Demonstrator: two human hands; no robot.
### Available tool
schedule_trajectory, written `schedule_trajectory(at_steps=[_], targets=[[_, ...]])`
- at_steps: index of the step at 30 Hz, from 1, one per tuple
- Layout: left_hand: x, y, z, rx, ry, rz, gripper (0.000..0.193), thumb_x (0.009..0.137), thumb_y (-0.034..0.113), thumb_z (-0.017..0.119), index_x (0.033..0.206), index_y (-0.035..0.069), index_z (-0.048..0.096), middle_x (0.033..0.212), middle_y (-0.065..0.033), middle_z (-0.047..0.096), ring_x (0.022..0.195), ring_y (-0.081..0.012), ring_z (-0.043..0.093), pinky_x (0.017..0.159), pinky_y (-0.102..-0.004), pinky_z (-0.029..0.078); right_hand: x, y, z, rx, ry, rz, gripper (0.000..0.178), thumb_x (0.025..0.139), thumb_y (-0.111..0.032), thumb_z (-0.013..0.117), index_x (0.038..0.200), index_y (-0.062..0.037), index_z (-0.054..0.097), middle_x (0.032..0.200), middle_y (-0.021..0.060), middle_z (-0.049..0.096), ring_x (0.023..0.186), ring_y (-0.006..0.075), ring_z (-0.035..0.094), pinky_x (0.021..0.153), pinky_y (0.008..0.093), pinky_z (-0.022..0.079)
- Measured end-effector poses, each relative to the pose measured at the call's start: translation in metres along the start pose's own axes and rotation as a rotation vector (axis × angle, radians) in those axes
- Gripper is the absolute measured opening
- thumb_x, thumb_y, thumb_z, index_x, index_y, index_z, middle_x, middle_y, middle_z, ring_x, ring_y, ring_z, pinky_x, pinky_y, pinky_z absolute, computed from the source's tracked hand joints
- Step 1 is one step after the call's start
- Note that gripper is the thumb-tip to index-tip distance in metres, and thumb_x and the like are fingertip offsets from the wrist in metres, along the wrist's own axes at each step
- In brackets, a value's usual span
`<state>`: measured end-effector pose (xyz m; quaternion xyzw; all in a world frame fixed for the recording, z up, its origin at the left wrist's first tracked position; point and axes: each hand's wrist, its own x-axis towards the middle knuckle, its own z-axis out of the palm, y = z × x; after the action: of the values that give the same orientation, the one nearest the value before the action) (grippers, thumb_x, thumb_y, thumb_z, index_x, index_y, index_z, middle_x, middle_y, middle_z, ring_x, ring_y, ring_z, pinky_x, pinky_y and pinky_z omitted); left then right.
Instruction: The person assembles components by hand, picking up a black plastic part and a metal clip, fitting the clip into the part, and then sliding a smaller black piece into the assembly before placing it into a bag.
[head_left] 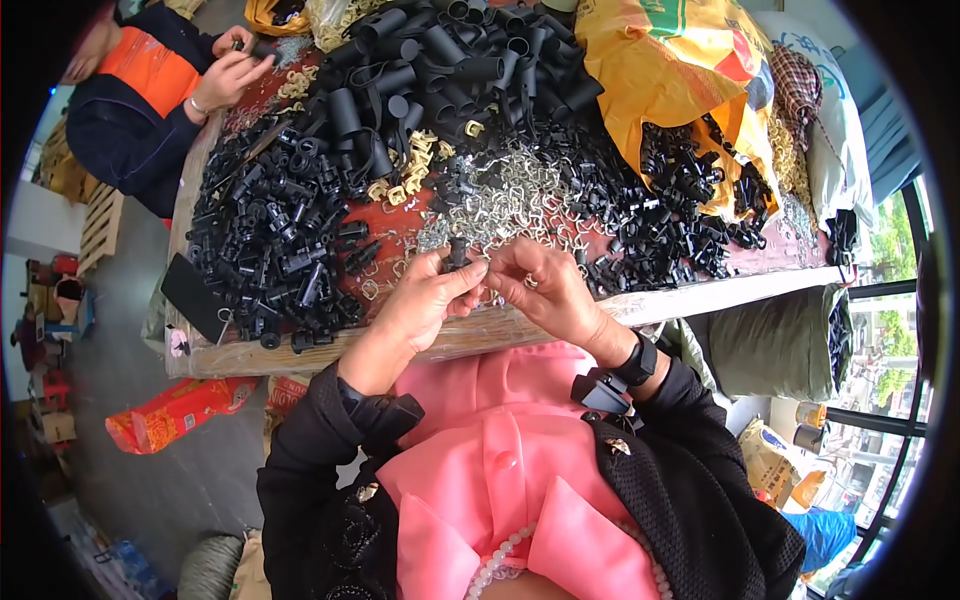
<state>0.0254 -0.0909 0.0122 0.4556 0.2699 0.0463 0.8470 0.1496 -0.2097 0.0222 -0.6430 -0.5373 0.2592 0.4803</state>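
My left hand (428, 300) is closed on a small black plastic part (457, 250) that sticks up between thumb and fingers, above the table's near edge. Beside it, almost touching, my right hand (545, 288) pinches with thumb and forefinger; whatever it holds is too small or hidden to make out. Right behind both hands lies a heap of small silvery metal clips (515, 195). Left of my hands is a pile of black plastic fittings (285, 225). More small black parts (650, 215) lie to the right.
Black tubes (440, 70) are heaped at the back of the wood-edged table (430, 345). Cream-coloured pieces (410, 170) lie in front of them. A yellow sack (670, 60) spills black parts at right. Another person (140, 110) handles a dark part at far left. A red bag (185, 412) lies on the floor.
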Motion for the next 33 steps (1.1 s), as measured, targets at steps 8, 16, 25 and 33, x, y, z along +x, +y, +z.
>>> schedule_trajectory(at_steps=[8,16,25,33], targets=[[-0.001,-0.004,0.000,-0.091,-0.113,-0.054,0.014,0.080,0.020,0.057,0.084,0.007,0.052,0.069,0.0002,0.054,0.056,-0.0065,0.049,0.047,-0.0183,0.039,-0.005,0.001,0.001,-0.209,0.045,-0.203,0.009,0.077,-0.001,0.056,0.081,0.0003,0.048,0.072,0.0094,0.051,0.062,0.0224,0.053,0.054,0.0281,0.043],[-0.012,0.002,-0.002,-0.387,-0.247,-0.069,0.028,0.084,0.018,0.050,0.108,0.003,0.048,0.090,-0.0057,0.056,0.066,-0.0121,0.055,0.055,-0.0200,0.044,-0.005,-0.012,-0.008,-0.266,0.005,-0.219,0.013,0.073,-0.003,0.059,0.081,-0.0019,0.049,0.080,0.0086,0.051,0.073,0.0233,0.050,0.065,0.0319,0.041],[-0.014,-0.011,-0.008,-0.169,-0.192,0.009,0.031,0.087,0.016,0.045,0.113,0.000,0.045,0.099,-0.0066,0.055,0.085,-0.0141,0.055,0.065,-0.0233,0.047,-0.001,-0.016,-0.003,-0.472,0.075,-0.405,0.018,0.060,-0.002,0.065,0.073,-0.0055,0.053,0.098,0.0075,0.048,0.090,0.0248,0.044,0.077,0.0363,0.034],[-0.020,-0.015,0.001,-0.117,-0.182,0.028,0.030,0.087,0.014,0.045,0.113,-0.002,0.045,0.102,-0.0067,0.054,0.090,-0.0124,0.053,0.073,-0.0247,0.048,-0.004,-0.016,-0.001,-0.426,-0.002,-0.363,0.018,0.055,-0.002,0.066,0.069,-0.0054,0.055,0.096,0.0058,0.050,0.093,0.0238,0.044,0.079,0.0370,0.032]])
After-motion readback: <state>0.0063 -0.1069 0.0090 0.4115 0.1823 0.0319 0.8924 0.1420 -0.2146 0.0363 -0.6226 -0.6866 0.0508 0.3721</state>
